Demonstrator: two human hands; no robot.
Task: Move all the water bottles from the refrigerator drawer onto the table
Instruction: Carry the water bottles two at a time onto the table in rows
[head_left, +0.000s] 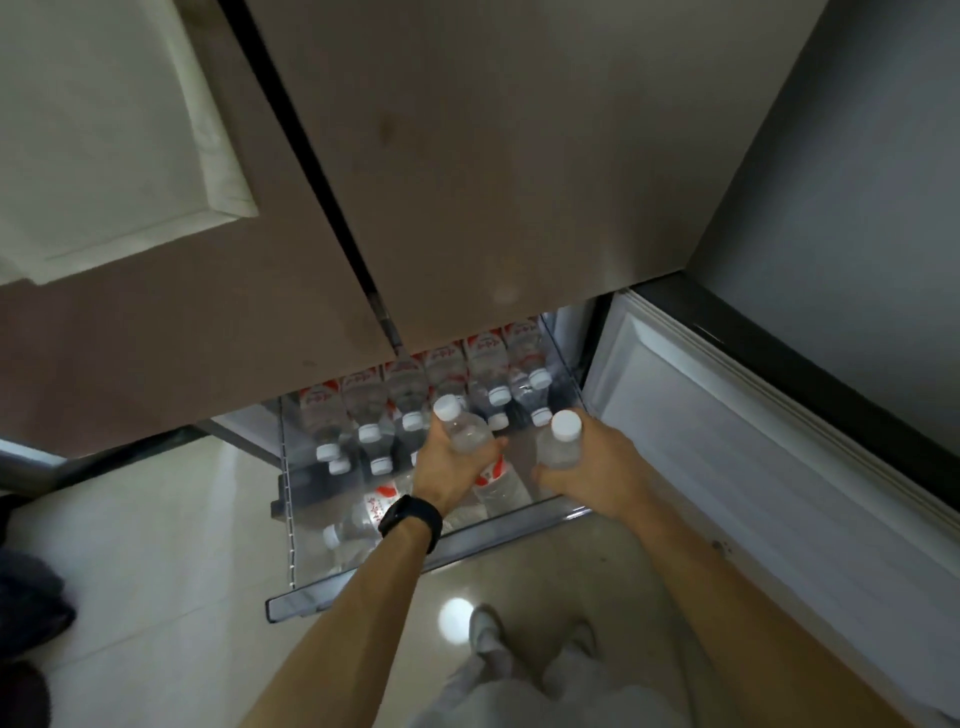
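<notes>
Clear plastic drawer (291, 499) is seen pulled out at the btm of the fridge in the head view, w/ rows of water bottles (410, 395) packed inside, white caps pointed toward the front. One more bottle on its side (363, 514) can be made out near the front left corner. (poster1)

Ok but what's being held? Hands pls. (poster2)

Same view: a tilted bottle (467, 436) is gripped by the left hand (447, 467), fingers curled round the body, cap up and away. It's held over the front part of the drawer. A black wristband (410, 522) is worn on that wrist. A second bottle (560, 449) is wrapped by the right hand (597, 467), roughly upright, over the drawer's front right corner. (poster1)

And the rest of the shot? (poster2)

Lower fridge door (727, 467) is swung open on the right, upper doors (467, 182) are closed. Pale tiled floor (156, 545) is seen below, plus a white shoe (483, 631). (poster1)
</notes>
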